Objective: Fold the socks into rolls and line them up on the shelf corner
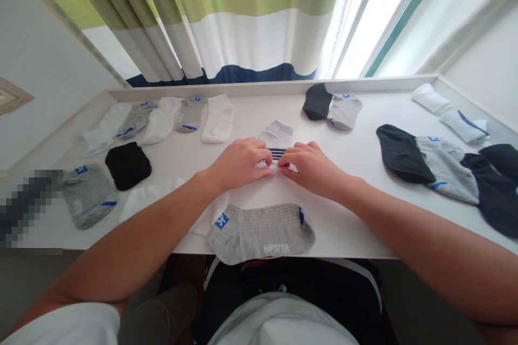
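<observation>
A white sock with dark blue stripes (277, 138) lies in the middle of the white table (364, 215). My left hand (238, 163) and my right hand (311, 168) meet over its near end, fingers curled and pinching the fabric at its cuff. Just in front of my arms a grey sock marked "HIPSTER" (259, 232) lies at the table's front edge, partly over a white sock (149, 197).
Several white and grey socks (162, 118) lie in a row at the back left, a black sock (127, 164) and a grey one (89, 194) nearer left. Dark and grey socks (437, 164) overlap at right, another pair (332, 107) at back centre. A striped curtain (243, 27) hangs behind.
</observation>
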{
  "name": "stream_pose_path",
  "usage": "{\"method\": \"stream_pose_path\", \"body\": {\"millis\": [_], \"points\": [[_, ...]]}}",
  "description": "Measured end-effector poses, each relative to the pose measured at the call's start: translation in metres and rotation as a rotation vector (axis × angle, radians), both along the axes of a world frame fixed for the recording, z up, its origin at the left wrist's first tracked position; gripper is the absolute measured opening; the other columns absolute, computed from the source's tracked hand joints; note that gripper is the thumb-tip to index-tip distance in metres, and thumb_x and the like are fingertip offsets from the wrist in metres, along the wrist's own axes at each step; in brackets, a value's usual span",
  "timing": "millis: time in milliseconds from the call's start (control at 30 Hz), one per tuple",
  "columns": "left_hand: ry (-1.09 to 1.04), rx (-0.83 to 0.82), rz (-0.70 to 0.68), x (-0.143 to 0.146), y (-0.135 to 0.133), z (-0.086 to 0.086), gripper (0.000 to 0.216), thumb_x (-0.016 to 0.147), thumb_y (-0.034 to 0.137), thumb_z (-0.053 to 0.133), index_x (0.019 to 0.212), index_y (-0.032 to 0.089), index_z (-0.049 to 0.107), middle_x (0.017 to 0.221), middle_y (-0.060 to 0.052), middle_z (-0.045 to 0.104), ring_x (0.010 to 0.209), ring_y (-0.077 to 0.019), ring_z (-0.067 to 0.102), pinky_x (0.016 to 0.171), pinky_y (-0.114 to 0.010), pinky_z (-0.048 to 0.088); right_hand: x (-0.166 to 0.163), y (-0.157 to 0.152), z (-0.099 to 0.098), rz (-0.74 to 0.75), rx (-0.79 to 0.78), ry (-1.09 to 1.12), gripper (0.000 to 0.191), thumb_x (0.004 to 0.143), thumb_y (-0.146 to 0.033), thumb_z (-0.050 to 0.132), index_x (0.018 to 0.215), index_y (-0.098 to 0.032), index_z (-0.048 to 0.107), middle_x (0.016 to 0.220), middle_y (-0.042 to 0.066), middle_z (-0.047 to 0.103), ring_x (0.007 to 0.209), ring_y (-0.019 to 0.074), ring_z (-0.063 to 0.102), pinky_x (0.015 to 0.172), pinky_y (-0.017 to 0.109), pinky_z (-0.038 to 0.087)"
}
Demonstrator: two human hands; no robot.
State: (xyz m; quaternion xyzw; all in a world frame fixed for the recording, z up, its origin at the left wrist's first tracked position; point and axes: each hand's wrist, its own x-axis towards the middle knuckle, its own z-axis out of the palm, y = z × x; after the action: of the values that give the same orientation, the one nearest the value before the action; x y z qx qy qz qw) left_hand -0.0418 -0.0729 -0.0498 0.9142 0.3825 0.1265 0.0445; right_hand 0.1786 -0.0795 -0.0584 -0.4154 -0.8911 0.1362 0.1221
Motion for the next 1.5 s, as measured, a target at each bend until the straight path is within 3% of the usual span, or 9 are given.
{"method": "stream_pose_path", "body": {"millis": [233,667,767,967,1200,1367,1500], "points": [[0.048,0.013,-0.036,0.0018,-0.0014,-0.0005,0.010,0.092,0.029,0.071,0.089,0.021,0.076,0.089,-0.003,0.069,0.086,-0.0202,0.063,0.078,-0.033,0.044,0.0011,0.0016,-0.0012,-0.007,-0.035,0.026,0.011,0.096,-0.023,0.067,0.089,-0.022,0.075,0.090,0.003,0.076,0.097,0.0242,0.061,0.084,0.038,0.029],[0.016,-0.066,-0.021,0.0026,-0.0012,-0.0001,0.014,0.097,0.024,0.065,0.090,0.019,0.075,0.091,-0.004,0.071,0.084,-0.0198,0.064,0.079,-0.035,0.047,0.0015,-0.0017,0.0003,-0.005,0.102,-0.019,0.012,0.089,-0.024,0.076,0.100,-0.022,0.076,0.097,0.005,0.074,0.098,0.0256,0.059,0.085,0.039,0.030],[0.015,-0.063,-0.018,0.0021,-0.0017,-0.0002,0.014,0.097,0.025,0.065,0.090,0.019,0.075,0.091,-0.004,0.072,0.084,-0.0198,0.064,0.079,-0.035,0.047,0.0010,-0.0011,0.0012,0.001,0.076,-0.024,0.005,0.093,-0.023,0.072,0.096,-0.021,0.074,0.096,0.005,0.075,0.097,0.0250,0.059,0.086,0.038,0.030],[0.016,-0.026,0.020,0.0002,-0.0022,0.0020,0.012,0.092,0.032,0.073,0.094,0.020,0.076,0.093,-0.004,0.070,0.087,-0.0216,0.063,0.079,-0.035,0.047,0.0011,0.0010,0.0015,0.008,0.025,-0.031,0.013,0.100,-0.023,0.062,0.098,-0.019,0.074,0.099,0.006,0.075,0.097,0.0240,0.060,0.084,0.037,0.030],[0.004,-0.022,-0.003,0.0014,-0.0021,-0.0001,0.009,0.091,0.024,0.071,0.098,0.022,0.076,0.093,-0.003,0.068,0.087,-0.0204,0.063,0.079,-0.034,0.048,0.0006,0.0006,-0.0002,0.014,0.012,-0.022,0.018,0.103,-0.024,0.057,0.097,-0.019,0.073,0.099,0.007,0.074,0.099,0.0245,0.059,0.083,0.037,0.030],[-0.020,-0.061,0.000,0.0021,-0.0020,-0.0007,0.012,0.095,0.024,0.065,0.095,0.020,0.076,0.090,-0.004,0.067,0.083,-0.0191,0.062,0.076,-0.033,0.048,0.0012,-0.0010,0.0002,0.009,0.038,0.011,0.013,0.098,-0.025,0.061,0.092,-0.021,0.072,0.094,0.006,0.073,0.095,0.0241,0.058,0.082,0.037,0.029],[-0.030,-0.099,0.011,0.0027,-0.0014,-0.0003,0.016,0.097,0.024,0.061,0.095,0.019,0.077,0.090,-0.004,0.066,0.083,-0.0189,0.062,0.076,-0.033,0.049,0.0015,-0.0021,-0.0009,0.010,0.095,0.030,0.011,0.091,-0.024,0.070,0.101,-0.022,0.071,0.101,0.007,0.073,0.098,0.0253,0.057,0.083,0.037,0.029]]}}
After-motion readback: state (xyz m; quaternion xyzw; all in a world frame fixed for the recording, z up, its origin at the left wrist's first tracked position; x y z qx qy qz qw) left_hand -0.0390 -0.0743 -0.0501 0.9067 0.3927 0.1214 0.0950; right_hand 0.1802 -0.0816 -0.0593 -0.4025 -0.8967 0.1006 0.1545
